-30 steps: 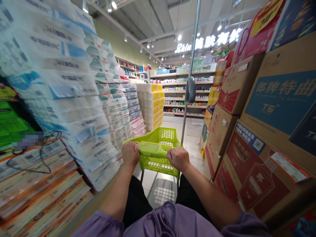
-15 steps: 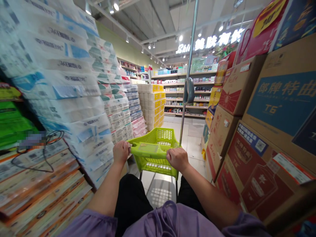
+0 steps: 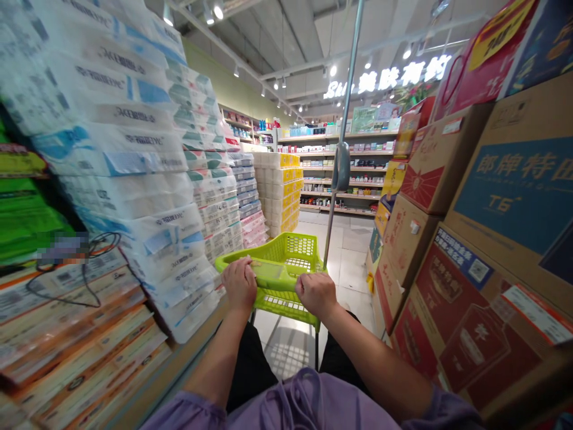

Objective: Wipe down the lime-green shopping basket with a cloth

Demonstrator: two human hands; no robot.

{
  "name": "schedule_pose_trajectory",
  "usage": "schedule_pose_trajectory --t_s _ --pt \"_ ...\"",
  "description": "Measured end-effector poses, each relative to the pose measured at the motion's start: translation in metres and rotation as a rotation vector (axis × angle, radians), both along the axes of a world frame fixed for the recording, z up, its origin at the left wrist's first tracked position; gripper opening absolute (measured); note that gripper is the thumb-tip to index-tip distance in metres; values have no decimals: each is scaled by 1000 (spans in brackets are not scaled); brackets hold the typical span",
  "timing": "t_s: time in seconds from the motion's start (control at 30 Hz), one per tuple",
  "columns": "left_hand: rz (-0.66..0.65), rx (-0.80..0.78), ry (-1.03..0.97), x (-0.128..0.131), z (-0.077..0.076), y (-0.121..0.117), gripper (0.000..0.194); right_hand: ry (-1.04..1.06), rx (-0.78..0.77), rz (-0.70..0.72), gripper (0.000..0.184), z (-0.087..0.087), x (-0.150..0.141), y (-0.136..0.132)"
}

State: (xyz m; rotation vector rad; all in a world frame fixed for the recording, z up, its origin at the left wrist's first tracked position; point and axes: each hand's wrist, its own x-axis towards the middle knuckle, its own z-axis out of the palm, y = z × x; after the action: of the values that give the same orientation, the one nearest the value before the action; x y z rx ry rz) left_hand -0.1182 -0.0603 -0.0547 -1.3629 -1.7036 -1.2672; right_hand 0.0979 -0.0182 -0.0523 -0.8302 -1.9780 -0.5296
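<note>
A lime-green plastic shopping cart point(image 3: 293, 248) is in front of my body, its slotted basket showing nothing inside. My left hand point(image 3: 240, 285) lies over the left part of the cart's handle bar point(image 3: 271, 276), fingers curled across its top. Farther right, my right hand point(image 3: 317, 292) is wrapped round the same bar in a fist. A thin metal pole point(image 3: 344, 113) with a grey loop point(image 3: 341, 167) rises from the basket's right side. The undersides of both hands are hidden.
Tall stacks of wrapped tissue packs point(image 3: 138, 143) line the left, beside low orange-and-white cartons point(image 3: 85, 334) with a black cable. Cardboard boxes point(image 3: 501, 251) are piled on the right. Tiled floor point(image 3: 351, 239) leads between them to stocked shelves point(image 3: 340, 161).
My left hand slid left to the end of the bar, then came back over it. My right hand kept its grip. The surroundings shifted slightly rightward in view.
</note>
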Motion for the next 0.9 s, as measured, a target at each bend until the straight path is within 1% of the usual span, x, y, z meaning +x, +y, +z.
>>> schedule_pose_trajectory --t_s 0.17,0.27,0.47,0.57,0.67,0.77,0.9 --pt "-83 4 10 3 -4 0 29 -5 -37 -6 29 0 -4 -3" --pt "-163 2 23 12 -4 -2 29 -10 -53 -3 28 1 -5 -5" --pt "-283 -51 99 49 1 -11 27 -42 -80 -16 26 3 -6 -7" --pt "-355 -104 152 70 0 -15 27 -54 -70 -6 27 3 -6 -7" --pt "-395 -132 191 83 -2 -17 29 -64 -60 2 27 3 -4 -7" --pt "-391 -136 243 81 0 -17 29 -78 -52 10 27 3 -3 -7" --pt "-406 -155 384 62 7 -13 28 -90 -41 17 26 5 -5 -7"
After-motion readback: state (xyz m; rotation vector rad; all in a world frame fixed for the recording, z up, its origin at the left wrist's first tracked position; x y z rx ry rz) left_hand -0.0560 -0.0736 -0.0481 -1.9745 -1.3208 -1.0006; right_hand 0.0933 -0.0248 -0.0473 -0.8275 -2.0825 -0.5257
